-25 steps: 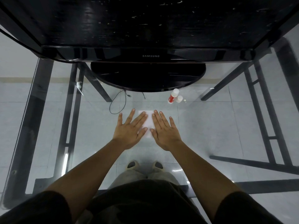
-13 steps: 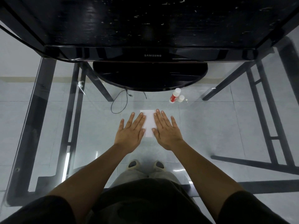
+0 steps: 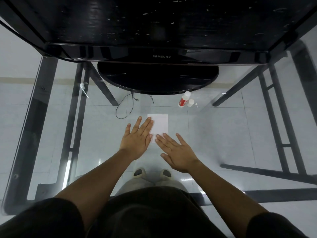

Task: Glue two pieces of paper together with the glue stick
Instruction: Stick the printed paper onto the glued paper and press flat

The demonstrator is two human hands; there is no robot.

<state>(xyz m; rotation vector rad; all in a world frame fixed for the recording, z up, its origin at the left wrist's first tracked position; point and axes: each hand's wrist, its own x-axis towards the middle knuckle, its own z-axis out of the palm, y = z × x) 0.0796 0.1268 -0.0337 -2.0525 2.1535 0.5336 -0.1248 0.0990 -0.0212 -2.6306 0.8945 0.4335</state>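
White paper (image 3: 160, 124) lies flat on the glass worktop (image 3: 223, 134), near its middle. The left hand (image 3: 136, 141) rests palm down, its fingers (image 3: 145, 125) straight and close together, their tips overlapping the paper's left edge. The right hand (image 3: 178, 153) also lies flat, fingers (image 3: 163, 140) straight and slightly spread, holding nothing, with their tips on the paper's near edge. Beyond the paper to the far right, a red-and-white glue stick (image 3: 183, 100) stands uncapped, its white cap (image 3: 190, 102) just beside it. A Samsung monitor (image 3: 161, 56) on a round black base (image 3: 157, 78) stands at the far side.
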